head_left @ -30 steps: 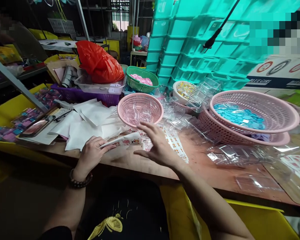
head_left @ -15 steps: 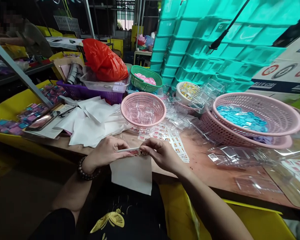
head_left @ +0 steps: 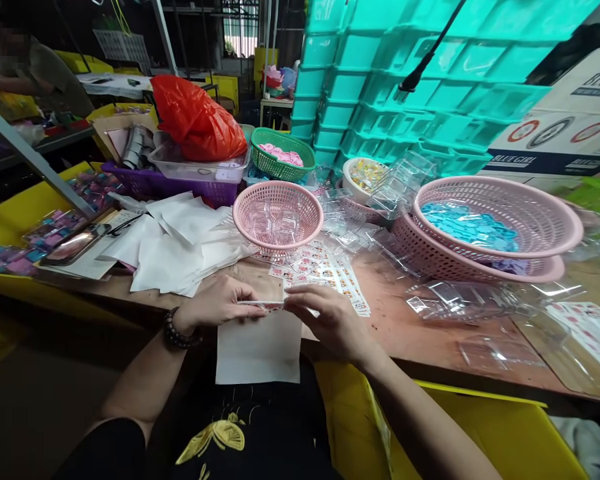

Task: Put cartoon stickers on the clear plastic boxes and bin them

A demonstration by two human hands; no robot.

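Observation:
Both my hands pinch the top edge of a sticker sheet at the table's near edge, its white backing paper (head_left: 259, 350) hanging down toward my lap. My left hand (head_left: 220, 303), with a bead bracelet on the wrist, holds the left end. My right hand (head_left: 330, 320) holds the right end. Just beyond them more printed sticker sheets (head_left: 325, 270) lie flat on the brown table (head_left: 410, 333). A small pink basket (head_left: 279, 215) with clear plastic trays in it stands behind those.
A heap of white backing papers (head_left: 173, 243) lies at left beside a phone (head_left: 75, 243). Large stacked pink baskets (head_left: 495, 230) hold blue pieces at right, with clear blister trays (head_left: 450, 300) scattered in front. A green basket (head_left: 283, 157), a red bag (head_left: 197, 123) and teal crates (head_left: 405, 87) stand behind. Another person is at far left.
My left hand lifted the sticker sheet off the table toward me, and my open right hand came in and pinched its other end. The backing now hangs below my hands.

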